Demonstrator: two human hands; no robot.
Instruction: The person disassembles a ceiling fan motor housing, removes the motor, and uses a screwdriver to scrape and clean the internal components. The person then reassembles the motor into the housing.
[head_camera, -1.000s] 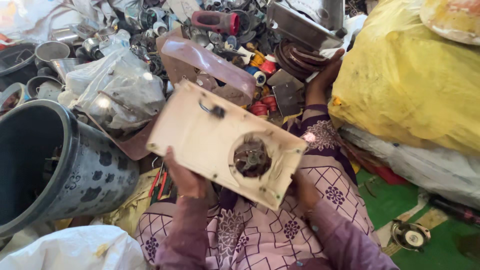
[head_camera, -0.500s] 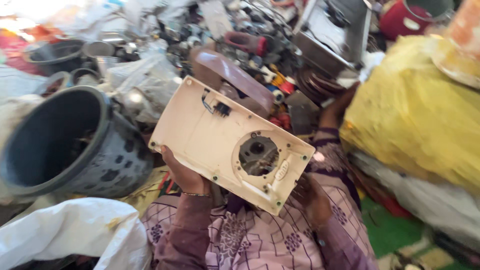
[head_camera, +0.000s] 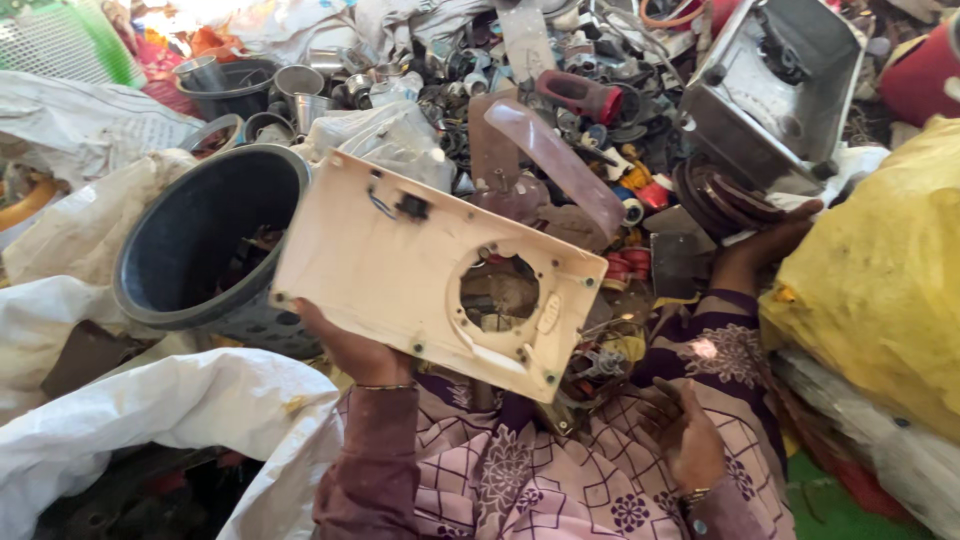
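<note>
Cluttered sorting spot on the floor, heaped with scrap metal, cans, caps and plastic bits (head_camera: 560, 110) right across the far side. Bulging yellow sack (head_camera: 880, 280) off to the right of the right-hand fingers. Crumpled white sacks (head_camera: 170, 410) to the left of and below the left-hand fingers. Dark grey plastic bucket (head_camera: 205, 250) tipped on its side just left of the left hand, mouth facing the camera, some scrap inside. Dented grey metal housing (head_camera: 770, 90) well beyond both hands, up at the far right. Cream plastic panel (head_camera: 420, 270) raised over the lap, tilted, with a round hole near its right end and a small black part with a blue wire near its upper left. Brown curved plastic piece (head_camera: 555, 150) just beyond the panel. Left hand (head_camera: 350, 345) under the panel's lower left edge, fingers closed around it, gripping. Right hand (head_camera: 685, 430) resting on the patterned cloth of the lap, apart from the panel, fingers loosely spread and holding nothing. Another hand (head_camera: 765, 245) reaching in beside the yellow sack, touching dark round discs (head_camera: 715, 195).
</note>
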